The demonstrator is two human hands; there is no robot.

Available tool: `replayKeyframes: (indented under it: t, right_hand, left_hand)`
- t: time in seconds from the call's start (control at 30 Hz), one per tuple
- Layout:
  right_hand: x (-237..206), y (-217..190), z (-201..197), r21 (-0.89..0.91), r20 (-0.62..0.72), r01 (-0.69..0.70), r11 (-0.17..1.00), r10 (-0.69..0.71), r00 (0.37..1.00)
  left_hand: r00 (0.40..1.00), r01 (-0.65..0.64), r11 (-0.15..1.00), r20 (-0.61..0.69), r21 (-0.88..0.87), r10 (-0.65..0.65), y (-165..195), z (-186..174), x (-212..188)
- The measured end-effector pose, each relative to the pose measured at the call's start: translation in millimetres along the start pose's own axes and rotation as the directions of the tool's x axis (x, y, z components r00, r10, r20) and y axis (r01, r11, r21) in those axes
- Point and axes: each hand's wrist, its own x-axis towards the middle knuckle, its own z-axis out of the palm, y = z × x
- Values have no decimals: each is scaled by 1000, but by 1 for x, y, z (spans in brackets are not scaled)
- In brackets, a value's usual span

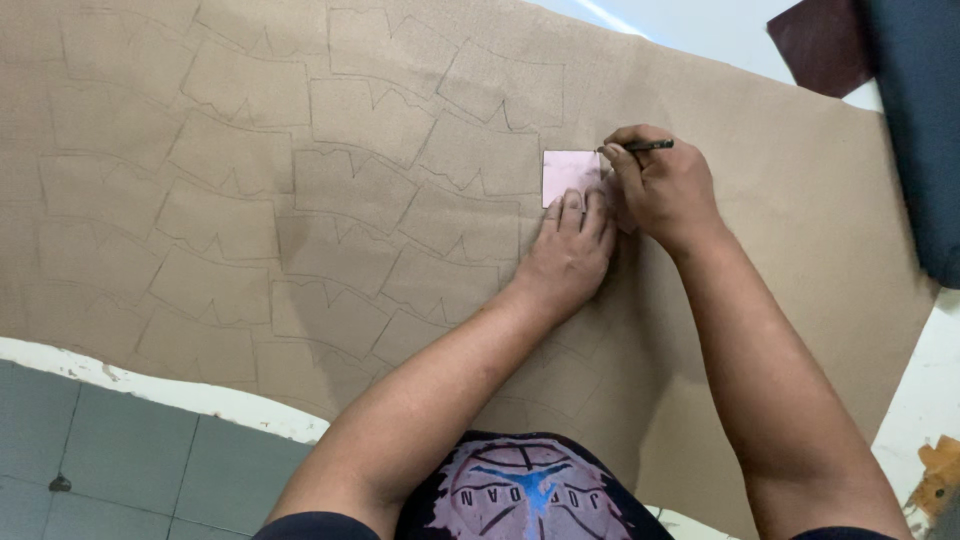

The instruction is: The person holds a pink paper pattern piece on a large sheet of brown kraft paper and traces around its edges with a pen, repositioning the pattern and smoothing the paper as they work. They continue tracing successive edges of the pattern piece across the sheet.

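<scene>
Brown sheet (800, 200) on the worktop (700, 25), covered in traced outlines.
Left hand (568, 255) lies flat, fingers pressing a pale template (566, 175) just ahead of it; right hand (665, 185), touching the left, grips a pen (640, 146) at the template's edge.

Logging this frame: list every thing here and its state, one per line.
Tan material sheet: flat on the table, covered with traced outlines.
Pale pink rectangular template: flat, pinned by left hand fingers.
Dark pen: gripped in right hand, tip at template edge.
</scene>
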Motion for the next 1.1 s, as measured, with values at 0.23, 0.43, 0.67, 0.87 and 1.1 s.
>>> replayKeyframes:
  t: [0.23,0.43,0.67,0.87,1.1]
  right_hand:
    - [-7,5,5,66,-57,-67,996,71,996]
    - [-18,1,0,70,14,-198,978,198,980]
    - [-12,2,-11,-6,55,-156,988,156,986]
    - [-4,9,-18,14,48,-219,976,218,975]
    - [-15,11,-12,157,0,-285,946,288,958]
  left_hand:
    - [1000,5,1000,-27,4,-4,0,0,-2]
    - [1000,-25,998,17,63,23,0,-4,0]
    - [998,5,1000,-62,-11,-6,-3,-12,1]
    - [999,-5,997,41,-76,8,-12,-25,11]
    - [988,22,994,154,-108,-5,-17,-28,18]
